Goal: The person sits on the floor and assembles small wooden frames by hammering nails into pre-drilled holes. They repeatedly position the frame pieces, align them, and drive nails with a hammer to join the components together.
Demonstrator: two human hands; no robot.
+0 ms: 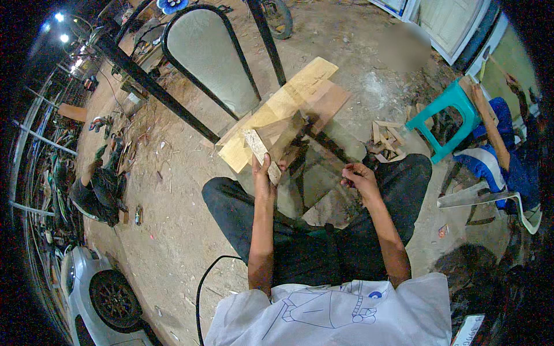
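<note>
My left hand [262, 175] is closed round the lower part of a short, pale wooden piece [254, 144], which slants up and to the left. Its upper end overlaps a long yellowish board [314, 74] in front of me. Beside that board a browner wooden board [334, 102] sticks out to the right. Over my right thigh my right hand [362, 180] is pinched closed, fingertips together, apart from the wood. Whatever is between those fingertips is too small to make out.
A black-framed chair with a grey padded back [202, 52] stands beyond the boards. Wood offcuts [386, 138] lie to the right, near a teal plastic stool [447, 118] and another person's arm [496, 132]. A silver car [95, 288] is at lower left, a black cable [202, 282] closer to me.
</note>
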